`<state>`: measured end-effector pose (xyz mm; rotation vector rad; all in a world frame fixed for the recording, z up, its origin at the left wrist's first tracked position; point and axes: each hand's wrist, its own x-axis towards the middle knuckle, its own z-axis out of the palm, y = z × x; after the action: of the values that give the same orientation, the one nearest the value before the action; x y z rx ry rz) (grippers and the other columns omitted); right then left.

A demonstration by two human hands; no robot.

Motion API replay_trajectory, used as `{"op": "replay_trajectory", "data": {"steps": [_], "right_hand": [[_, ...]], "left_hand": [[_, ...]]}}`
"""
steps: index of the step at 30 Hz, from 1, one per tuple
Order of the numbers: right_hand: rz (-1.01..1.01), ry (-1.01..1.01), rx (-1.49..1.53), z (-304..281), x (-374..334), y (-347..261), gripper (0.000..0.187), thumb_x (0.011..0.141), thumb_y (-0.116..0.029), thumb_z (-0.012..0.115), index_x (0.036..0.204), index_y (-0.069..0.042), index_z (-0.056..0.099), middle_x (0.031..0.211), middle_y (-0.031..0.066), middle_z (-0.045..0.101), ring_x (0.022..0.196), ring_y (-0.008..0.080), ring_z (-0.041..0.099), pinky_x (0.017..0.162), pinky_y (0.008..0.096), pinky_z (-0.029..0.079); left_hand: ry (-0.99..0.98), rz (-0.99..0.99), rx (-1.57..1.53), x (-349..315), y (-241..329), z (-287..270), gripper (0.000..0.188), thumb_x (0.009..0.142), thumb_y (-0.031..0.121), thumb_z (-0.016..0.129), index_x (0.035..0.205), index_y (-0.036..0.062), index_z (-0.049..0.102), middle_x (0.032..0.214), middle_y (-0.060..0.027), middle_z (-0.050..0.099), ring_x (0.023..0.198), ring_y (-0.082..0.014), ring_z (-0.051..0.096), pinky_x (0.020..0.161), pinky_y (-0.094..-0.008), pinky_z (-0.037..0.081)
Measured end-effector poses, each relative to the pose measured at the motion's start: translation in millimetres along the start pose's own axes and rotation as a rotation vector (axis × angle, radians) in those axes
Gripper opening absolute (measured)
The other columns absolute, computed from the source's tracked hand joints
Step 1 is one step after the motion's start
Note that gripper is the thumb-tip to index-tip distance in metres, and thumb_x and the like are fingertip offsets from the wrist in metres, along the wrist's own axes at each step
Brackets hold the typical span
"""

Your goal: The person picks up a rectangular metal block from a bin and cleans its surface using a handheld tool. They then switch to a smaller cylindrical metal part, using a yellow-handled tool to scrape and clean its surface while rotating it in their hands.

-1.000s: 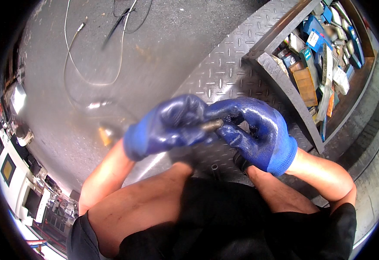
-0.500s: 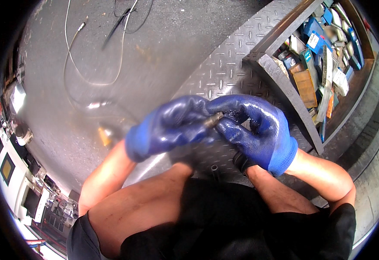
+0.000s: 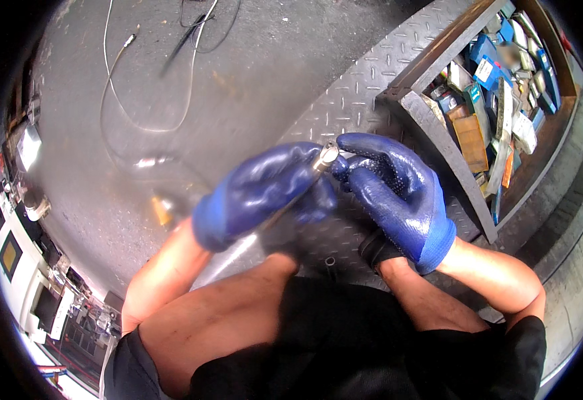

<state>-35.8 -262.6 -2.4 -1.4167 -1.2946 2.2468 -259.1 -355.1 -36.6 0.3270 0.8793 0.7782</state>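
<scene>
Both my hands wear blue coated gloves and are raised together above the metal floor. My left hand [image 3: 265, 183] is closed around a slim metal rod-like piece [image 3: 326, 156], whose bright, rounded tip sticks up past the fingers. Part of a thin shaft shows below the glove; the rest is hidden in the grip. Close beside the tip, my right hand [image 3: 401, 200] has its thumb and forefinger apart, with nothing visible between them. Whether its curled inner fingers touch the piece cannot be made out.
A wooden-sided bin [image 3: 441, 160] full of small blue, white and orange boxes stands at the right on tread plate [image 3: 345, 100]. A pale cable [image 3: 190, 100] loops over the grey floor at the upper left. A blurred yellow object [image 3: 161, 211] lies left of my hands.
The metal piece has turned so its bright tip points up and away. My right thumb and forefinger have let go of it and spread. The left hand keeps its hold.
</scene>
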Motion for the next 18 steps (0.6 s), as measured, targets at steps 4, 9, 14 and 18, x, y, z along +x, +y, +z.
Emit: {"op": "replay_trajectory", "data": {"steps": [4, 9, 14, 18], "right_hand": [[-0.035, 0.026, 0.040, 1, -1, 5, 0.030, 0.104, -0.010, 0.063, 0.131, 0.002, 0.064, 0.117, 0.0090, 0.071, 0.108, 0.0123, 0.066, 0.098, 0.0288, 0.052], [0.013, -0.040, 0.130, -3, -1, 12, 0.030, 0.108, -0.018, 0.056, 0.128, 0.003, 0.065, 0.116, 0.0100, 0.071, 0.110, 0.0144, 0.065, 0.099, 0.0308, 0.052], [0.055, -0.071, 0.087, -1, -3, 15, 0.032, 0.109, -0.022, 0.057, 0.124, 0.003, 0.068, 0.113, 0.0102, 0.072, 0.107, 0.0148, 0.065, 0.098, 0.0314, 0.052], [0.073, -0.076, 0.060, 1, -7, 14, 0.032, 0.109, -0.022, 0.056, 0.123, 0.004, 0.069, 0.112, 0.0107, 0.072, 0.106, 0.0150, 0.066, 0.097, 0.0320, 0.053]], "left_hand": [[0.043, 0.024, -0.021, 1, -1, 2, 0.044, 0.110, 0.031, 0.053, 0.142, -0.0001, 0.056, 0.101, -0.0079, 0.069, 0.088, -0.0145, 0.065, 0.080, -0.0303, 0.053], [0.137, 0.046, 0.023, 3, -3, 2, 0.046, 0.111, 0.032, 0.051, 0.143, -0.0005, 0.055, 0.100, -0.0080, 0.068, 0.089, -0.0144, 0.065, 0.080, -0.0294, 0.052], [0.180, 0.109, 0.009, 4, -9, -3, 0.048, 0.110, 0.031, 0.051, 0.144, -0.0022, 0.052, 0.106, -0.0094, 0.069, 0.095, -0.0168, 0.067, 0.087, -0.0312, 0.054], [0.191, 0.114, -0.001, 3, -13, -7, 0.049, 0.110, 0.032, 0.052, 0.145, -0.0029, 0.051, 0.110, -0.0103, 0.068, 0.100, -0.0181, 0.068, 0.093, -0.0335, 0.054]]}}
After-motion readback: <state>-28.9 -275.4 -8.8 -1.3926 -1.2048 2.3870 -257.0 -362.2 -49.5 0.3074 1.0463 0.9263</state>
